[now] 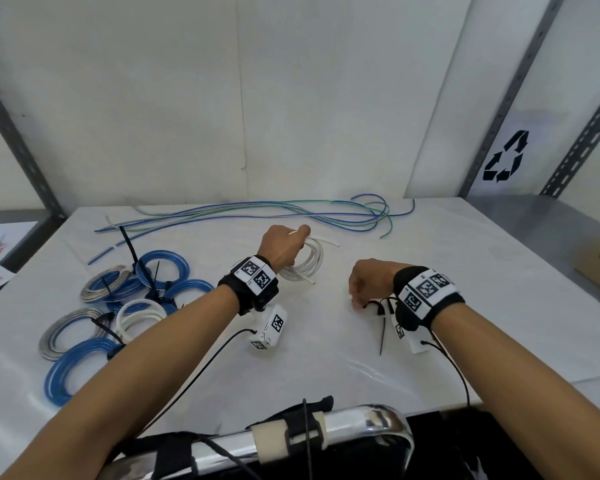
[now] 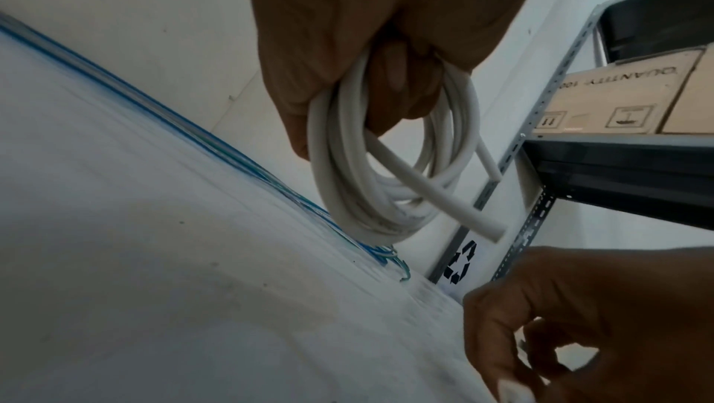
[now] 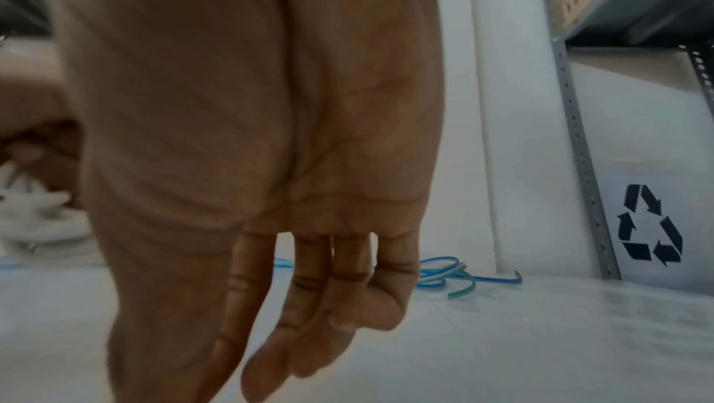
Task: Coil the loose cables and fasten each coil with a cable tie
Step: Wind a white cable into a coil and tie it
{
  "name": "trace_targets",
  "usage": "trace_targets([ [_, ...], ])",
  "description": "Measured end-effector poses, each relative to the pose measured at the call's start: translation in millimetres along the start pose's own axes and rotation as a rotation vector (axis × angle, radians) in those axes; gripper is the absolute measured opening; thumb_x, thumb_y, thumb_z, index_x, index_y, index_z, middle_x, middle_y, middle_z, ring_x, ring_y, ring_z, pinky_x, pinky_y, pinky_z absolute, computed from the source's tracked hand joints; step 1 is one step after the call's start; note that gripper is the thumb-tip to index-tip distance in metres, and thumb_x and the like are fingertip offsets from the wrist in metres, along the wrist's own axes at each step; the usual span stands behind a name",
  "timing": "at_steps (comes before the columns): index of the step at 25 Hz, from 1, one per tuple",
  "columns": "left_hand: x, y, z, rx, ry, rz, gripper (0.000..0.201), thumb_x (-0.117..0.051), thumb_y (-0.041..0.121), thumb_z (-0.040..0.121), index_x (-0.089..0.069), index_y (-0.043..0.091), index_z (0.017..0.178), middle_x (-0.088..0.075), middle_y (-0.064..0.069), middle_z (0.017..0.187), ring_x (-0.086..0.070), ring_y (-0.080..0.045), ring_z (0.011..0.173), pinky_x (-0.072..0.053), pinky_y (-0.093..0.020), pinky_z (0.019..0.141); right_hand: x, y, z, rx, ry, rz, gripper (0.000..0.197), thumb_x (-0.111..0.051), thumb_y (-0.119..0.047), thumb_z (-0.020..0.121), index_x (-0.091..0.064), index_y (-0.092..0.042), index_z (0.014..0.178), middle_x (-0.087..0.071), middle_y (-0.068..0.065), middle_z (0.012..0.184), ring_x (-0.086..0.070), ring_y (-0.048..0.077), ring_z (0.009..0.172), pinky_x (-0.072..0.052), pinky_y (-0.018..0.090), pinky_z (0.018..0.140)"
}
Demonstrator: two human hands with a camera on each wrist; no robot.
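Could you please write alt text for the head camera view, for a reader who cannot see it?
A person's left hand grips a white cable coil over a white table, while the right hand reaches down toward a black cable tie. Tied blue, grey and white coils lie at left; loose blue and green cables stretch along the far edge.

White cable coil (image 1: 305, 261) stands upright, untied; loose blue-green cables (image 1: 257, 211) lie behind; tied coils (image 1: 118, 306) left; a black tie (image 1: 382, 332), seemingly, near right

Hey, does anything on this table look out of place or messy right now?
Nothing is damaged. The white coil in the left hand has no tie yet, both ends poking out; loose blue and green cables sprawl along the back.
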State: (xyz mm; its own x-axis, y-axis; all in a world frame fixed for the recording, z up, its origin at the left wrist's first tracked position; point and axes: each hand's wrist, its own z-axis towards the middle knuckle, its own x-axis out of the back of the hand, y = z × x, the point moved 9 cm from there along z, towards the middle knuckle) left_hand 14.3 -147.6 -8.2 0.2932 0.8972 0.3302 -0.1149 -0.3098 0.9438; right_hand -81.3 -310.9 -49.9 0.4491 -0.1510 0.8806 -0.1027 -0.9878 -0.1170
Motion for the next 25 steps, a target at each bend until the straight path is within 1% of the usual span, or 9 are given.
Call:
trace_targets([
  [3,15.6,-12.2,10.0,0.051,0.051,-0.116,0.045,-0.058,0.031,0.092,-0.052,0.012,0.052,-0.054,-0.008,0.053,-0.047,-0.024,0.043,-0.044,-0.037,0.067,2.1,7.0,4.7,-0.046,-0.035,0.002,0.010,-0.081,-0.016,0.081,-0.077,-0.015,0.090,-0.073,-0.003,0.091,-0.066,0.018,0.089,-0.054,0.031,0.081],
  [6,27.7,-23.1,14.8,0.131,0.094,-0.300,0.040,-0.058,0.028,0.093,-0.051,0.010,0.058,-0.047,0.004,0.043,-0.038,-0.016,0.032,-0.040,-0.031,0.058,-10.0,10.1,10.2,-0.099,-0.065,-0.059,0.024,-0.091,-0.020,0.069,-0.078,-0.012,0.088,-0.077,0.003,0.092,-0.072,0.024,0.091,-0.060,0.037,0.086],
  [9,34.3,-26.4,19.2,0.150,0.112,-0.371,0.040,-0.058,0.028,0.092,-0.049,0.012,0.057,-0.043,0.005,0.043,-0.033,-0.016,0.033,-0.035,-0.028,0.053,-5.1,1.9,15.0,-0.071,-0.011,-0.064,0.013,-0.081,-0.014,0.079,-0.078,-0.009,0.091,-0.076,0.005,0.091,-0.070,0.024,0.089,-0.058,0.032,0.080],
  [13,41.7,-29.4,24.5,0.169,0.131,-0.419,0.041,-0.057,0.025,0.092,-0.045,0.013,0.055,-0.041,0.006,0.042,-0.030,-0.015,0.032,-0.031,-0.027,0.051,7.3,-3.7,22.4,-0.092,0.009,-0.054,0.023,-0.081,-0.020,0.083,-0.074,-0.009,0.102,-0.072,0.006,0.103,-0.066,0.025,0.096,-0.055,0.033,0.084],
  [15,42.7,-32.8,26.1,0.172,0.134,-0.430,0.040,-0.057,0.025,0.092,-0.046,0.012,0.056,-0.041,0.006,0.042,-0.030,-0.015,0.033,-0.031,-0.026,0.050,0.5,-8.6,25.0,-0.073,-0.038,-0.072,0.025,-0.085,-0.020,0.078,-0.074,-0.011,0.098,-0.070,0.001,0.095,-0.065,0.023,0.090,-0.053,0.029,0.078],
  [17,42.2,-38.5,27.3,0.184,0.133,-0.444,0.039,-0.058,0.026,0.093,-0.048,0.012,0.057,-0.042,0.007,0.041,-0.030,-0.015,0.033,-0.031,-0.026,0.049,-7.9,-15.3,27.1,-0.023,-0.072,-0.066,0.010,-0.081,-0.015,0.079,-0.075,-0.018,0.086,-0.071,-0.001,0.086,-0.065,0.021,0.087,-0.053,0.028,0.074],
  [20,41.0,-47.6,30.7,0.210,0.141,-0.457,0.038,-0.059,0.027,0.092,-0.049,0.011,0.059,-0.041,0.005,0.042,-0.030,-0.015,0.034,-0.032,-0.026,0.049,-9.0,-20.0,25.3,-0.012,-0.092,-0.024,0.011,-0.068,-0.012,0.087,-0.079,-0.016,0.089,-0.075,0.003,0.086,-0.070,0.023,0.087,-0.058,0.035,0.087],
  [23,39.7,-50.3,33.7,0.221,0.144,-0.464,0.037,-0.059,0.028,0.092,-0.049,0.011,0.060,-0.040,0.005,0.042,-0.030,-0.016,0.034,-0.033,-0.027,0.050,-6.7,-21.3,25.1,-0.037,-0.132,0.020,0.024,-0.071,-0.029,0.090,-0.078,-0.009,0.100,-0.072,0.003,0.079,-0.064,0.017,0.077,-0.055,0.037,0.092],
  [25,37.2,-50.2,34.3,0.226,0.138,-0.473,0.038,-0.059,0.027,0.092,-0.049,0.011,0.059,-0.040,0.006,0.041,-0.030,-0.015,0.033,-0.032,-0.026,0.050,-7.1,-27.4,23.3,-0.039,-0.135,-0.029,0.037,-0.085,-0.042,0.076,-0.079,-0.010,0.094,-0.076,0.004,0.083,-0.064,0.017,0.074,-0.057,0.035,0.086],
])
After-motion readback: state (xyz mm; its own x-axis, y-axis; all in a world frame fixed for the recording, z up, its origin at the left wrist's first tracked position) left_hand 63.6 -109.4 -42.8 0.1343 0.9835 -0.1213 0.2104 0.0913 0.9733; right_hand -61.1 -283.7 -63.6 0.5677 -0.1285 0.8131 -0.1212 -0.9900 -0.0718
